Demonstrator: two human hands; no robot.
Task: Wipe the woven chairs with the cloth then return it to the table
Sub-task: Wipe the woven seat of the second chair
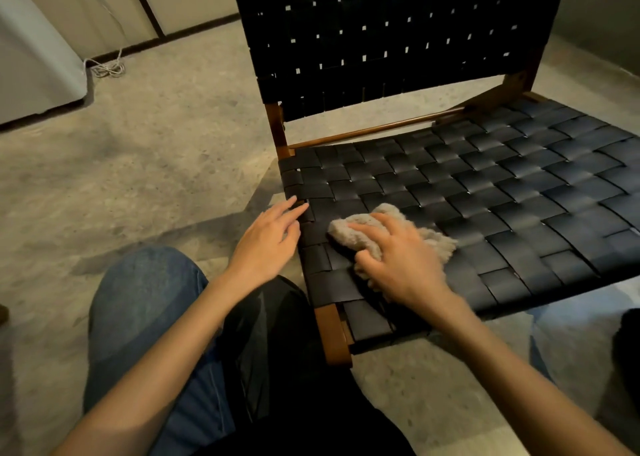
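A low woven chair (502, 192) with black straps and a brown wooden frame stands in front of me, its backrest upright at the top of the head view. A fluffy beige cloth (360, 225) lies bunched on the near left part of the seat. My right hand (398, 258) presses down on the cloth and grips it. Beside it, my left hand (268, 239) rests with fingers spread on the seat's left edge and holds nothing.
The chair stands on a speckled concrete floor (156, 150). A white appliance (31, 57) and a coiled white cord (107, 67) are at the far left by the wall. My knee in blue jeans (138, 299) is near the chair's front corner. No table is in view.
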